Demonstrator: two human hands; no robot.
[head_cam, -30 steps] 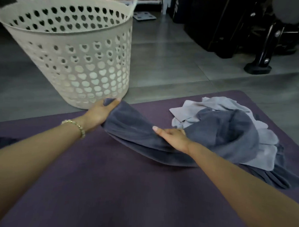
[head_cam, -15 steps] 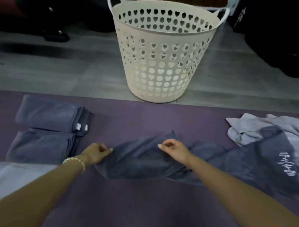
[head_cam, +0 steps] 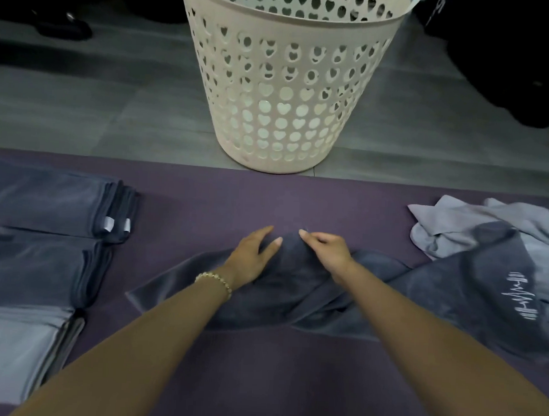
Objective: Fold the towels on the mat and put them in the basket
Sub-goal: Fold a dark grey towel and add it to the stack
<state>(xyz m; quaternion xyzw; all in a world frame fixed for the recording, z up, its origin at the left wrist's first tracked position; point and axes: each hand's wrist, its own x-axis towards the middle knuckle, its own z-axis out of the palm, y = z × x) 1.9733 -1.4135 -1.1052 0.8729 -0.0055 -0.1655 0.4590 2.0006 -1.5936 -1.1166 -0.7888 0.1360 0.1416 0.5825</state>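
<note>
Nearest is bare purple mat (head_cam: pixel 259 380), with both forearms reaching out over it. Past them a dark grey towel (head_cam: pixel 281 305) lies crumpled and twisted across the middle of the mat, trailing towards the right edge.

The left hand (head_cam: pixel 252 257), a bead bracelet (head_cam: pixel 215 280) at its wrist, rests on the towel's raised middle with fingers nearly straight and thumb spread. I cannot tell whether it nips any cloth underneath. The right hand (head_cam: pixel 326 254) is curled, pinching a bit of the towel's far edge between thumb and fingertips.

The step in hand looks like opening this towel out before the first fold. To do it well, work the hands apart along one edge until each holds a corner. Then pull the twist out and lay the cloth flat on the open mat. It should come clear of the heap (head_cam: pixel 473 235) of unfolded towels at the right edge. Whether the dark cloth with the white stitched mark (head_cam: pixel 524 297) belongs to this towel is unclear.

Match corners squarely and fold to the size of the folded towels (head_cam: pixel 47 198) stacked along the left edge.

Beyond the mat's far edge, the cream basket (head_cam: pixel 288 82) stands on the grey floor (head_cam: pixel 114 106), and no towel shows through its holes.
</note>
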